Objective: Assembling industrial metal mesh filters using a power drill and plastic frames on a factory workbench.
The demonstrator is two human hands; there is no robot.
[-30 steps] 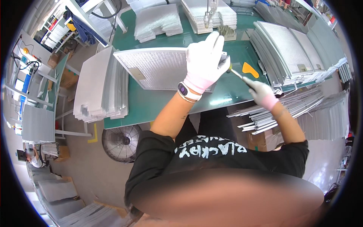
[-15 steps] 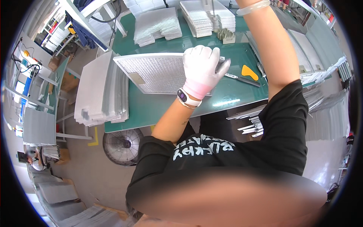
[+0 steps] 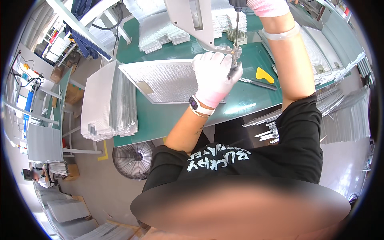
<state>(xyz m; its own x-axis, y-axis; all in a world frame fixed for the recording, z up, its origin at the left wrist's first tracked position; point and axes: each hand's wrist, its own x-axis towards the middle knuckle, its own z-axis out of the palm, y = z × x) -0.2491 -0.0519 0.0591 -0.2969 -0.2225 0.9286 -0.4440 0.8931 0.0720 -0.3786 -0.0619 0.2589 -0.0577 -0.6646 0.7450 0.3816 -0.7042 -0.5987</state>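
Note:
My left hand (image 3: 216, 76), in a white glove with a pink cuff, is closed on the right end of a framed metal mesh panel (image 3: 170, 80). The panel stands tilted on the green table, with a small pale plate near its lower left. Right by my thumb comes down the thin shaft of a power driver (image 3: 237, 28), its black chuck at the top edge. A grey metal arm (image 3: 192, 20) reaches down beside the shaft to a small metal tip. My right hand (image 3: 269, 6), gloved too, is at the top edge beside the chuck; its fingers are cut off.
Stacked mesh sheets (image 3: 106, 104) stand at the table's left end, more piles (image 3: 160, 34) at the back. A yellow scraper (image 3: 265, 75) and a dark-handled tool (image 3: 262, 84) lie to the right. A floor fan (image 3: 134, 160) stands below the table (image 3: 160, 130).
The driver and the grey arm have come down into view beside my left hand. My right forearm has lowered, bringing its glove cuff into view. My left hand keeps hold of the panel.

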